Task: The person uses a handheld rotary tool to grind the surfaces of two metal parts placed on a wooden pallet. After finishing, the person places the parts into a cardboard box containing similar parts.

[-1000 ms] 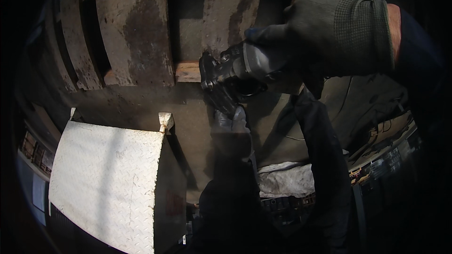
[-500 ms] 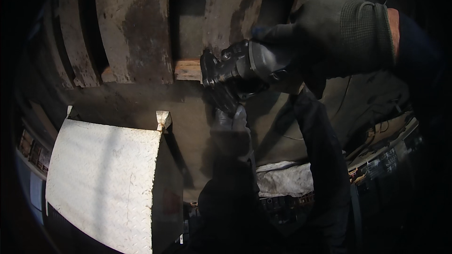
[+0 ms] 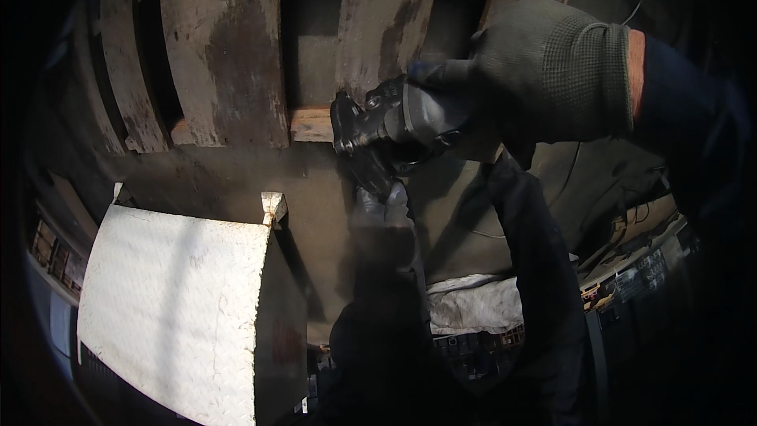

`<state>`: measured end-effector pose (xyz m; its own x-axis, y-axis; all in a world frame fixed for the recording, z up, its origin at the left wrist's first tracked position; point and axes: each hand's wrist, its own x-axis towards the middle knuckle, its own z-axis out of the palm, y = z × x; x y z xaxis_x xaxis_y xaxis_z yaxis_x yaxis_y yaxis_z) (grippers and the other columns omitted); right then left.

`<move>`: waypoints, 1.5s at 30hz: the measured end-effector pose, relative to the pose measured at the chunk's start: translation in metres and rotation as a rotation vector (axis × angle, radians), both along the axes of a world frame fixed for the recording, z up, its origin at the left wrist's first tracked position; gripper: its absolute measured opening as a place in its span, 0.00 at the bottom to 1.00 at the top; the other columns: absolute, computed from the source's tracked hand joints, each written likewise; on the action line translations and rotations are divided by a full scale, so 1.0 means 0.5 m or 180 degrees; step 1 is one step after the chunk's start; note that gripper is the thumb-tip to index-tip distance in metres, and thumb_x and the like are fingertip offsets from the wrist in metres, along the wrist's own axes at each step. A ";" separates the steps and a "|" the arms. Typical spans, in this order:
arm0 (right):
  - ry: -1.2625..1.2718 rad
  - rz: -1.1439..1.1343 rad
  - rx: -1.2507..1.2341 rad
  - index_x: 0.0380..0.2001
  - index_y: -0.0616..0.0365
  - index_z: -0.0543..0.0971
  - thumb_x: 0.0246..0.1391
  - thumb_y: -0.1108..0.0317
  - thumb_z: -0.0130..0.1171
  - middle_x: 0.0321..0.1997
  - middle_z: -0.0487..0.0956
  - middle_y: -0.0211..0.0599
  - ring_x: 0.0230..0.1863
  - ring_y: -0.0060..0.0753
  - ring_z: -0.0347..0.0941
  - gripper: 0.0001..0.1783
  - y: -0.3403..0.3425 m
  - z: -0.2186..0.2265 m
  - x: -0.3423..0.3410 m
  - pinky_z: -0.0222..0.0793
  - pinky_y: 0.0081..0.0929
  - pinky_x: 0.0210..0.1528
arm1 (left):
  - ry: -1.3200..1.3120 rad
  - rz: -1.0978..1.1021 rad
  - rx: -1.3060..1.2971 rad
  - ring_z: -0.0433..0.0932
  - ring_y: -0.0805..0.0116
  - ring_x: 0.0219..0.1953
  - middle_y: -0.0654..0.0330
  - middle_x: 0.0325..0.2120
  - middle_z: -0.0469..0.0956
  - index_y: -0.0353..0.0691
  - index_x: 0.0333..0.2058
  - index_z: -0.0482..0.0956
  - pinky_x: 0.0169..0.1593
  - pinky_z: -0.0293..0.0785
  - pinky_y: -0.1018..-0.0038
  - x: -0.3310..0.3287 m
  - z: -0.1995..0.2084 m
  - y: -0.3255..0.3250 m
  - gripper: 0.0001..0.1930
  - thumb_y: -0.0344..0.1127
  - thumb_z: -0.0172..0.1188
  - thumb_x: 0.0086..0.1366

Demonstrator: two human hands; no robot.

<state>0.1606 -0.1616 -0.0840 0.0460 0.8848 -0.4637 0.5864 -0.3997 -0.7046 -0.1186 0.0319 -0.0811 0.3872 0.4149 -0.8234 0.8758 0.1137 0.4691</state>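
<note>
My right hand [image 3: 544,71], in a dark grey knitted glove, comes in from the right. Its fingers are closed round the thick end of a black metal housing [image 3: 410,122], a barrel-shaped part with a broad flange-like left end and an opening in its side. A blue patch shows at the glove's fingertip. The flanged end overlaps the edge of a wooden pallet [image 3: 229,47]; whether it touches the wood I cannot tell. Below the part, a dark shape with a pale grey end [image 3: 382,205] looks like my leg and boot. My left hand does not show.
To the lower left stands a white tread-plate box [image 3: 173,300] with upright corner posts. A crumpled pale sheet [image 3: 477,304] lies between my dark trouser legs [image 3: 536,244]. Clutter and a thin cable lie at the right. The floor [image 3: 315,189] is in shade.
My right hand and the black housing have shifted slightly left and down in the picture. The pallet and floor have moved a little too. The grip looks the same.
</note>
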 end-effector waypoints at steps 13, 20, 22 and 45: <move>0.1439 -0.1666 -0.1291 0.80 0.69 0.56 0.60 0.63 0.75 0.51 0.87 0.61 0.51 0.49 0.90 0.54 -0.059 0.210 -0.164 0.88 0.42 0.55 | 0.0629 0.0447 -0.0532 0.74 0.79 0.27 0.65 0.32 0.78 0.35 0.54 0.79 0.30 0.70 0.77 -0.001 0.010 0.009 0.11 0.31 0.63 0.77; 0.4220 -0.3926 -0.2027 0.82 0.68 0.50 0.63 0.61 0.75 0.58 0.82 0.53 0.53 0.44 0.86 0.57 -0.001 0.269 -0.254 0.86 0.42 0.58 | 0.0059 0.0771 -0.0683 0.77 0.75 0.45 0.58 0.52 0.78 0.33 0.72 0.64 0.49 0.76 0.76 -0.023 0.008 -0.019 0.27 0.23 0.56 0.77; 0.4627 -0.4250 -0.2316 0.82 0.66 0.50 0.64 0.63 0.74 0.54 0.82 0.49 0.47 0.37 0.86 0.56 0.022 0.270 -0.265 0.87 0.37 0.51 | -0.0308 0.0880 -0.0486 0.76 0.74 0.50 0.57 0.55 0.77 0.33 0.73 0.63 0.56 0.75 0.74 -0.027 0.007 -0.020 0.28 0.22 0.56 0.77; 0.5419 -0.5138 -0.2430 0.80 0.59 0.51 0.78 0.47 0.53 0.69 0.72 0.63 0.56 0.61 0.84 0.42 0.104 0.265 -0.350 0.88 0.62 0.57 | -0.0737 0.1447 -0.0596 0.77 0.72 0.53 0.59 0.53 0.79 0.35 0.63 0.74 0.58 0.74 0.73 -0.091 0.014 -0.006 0.16 0.31 0.59 0.82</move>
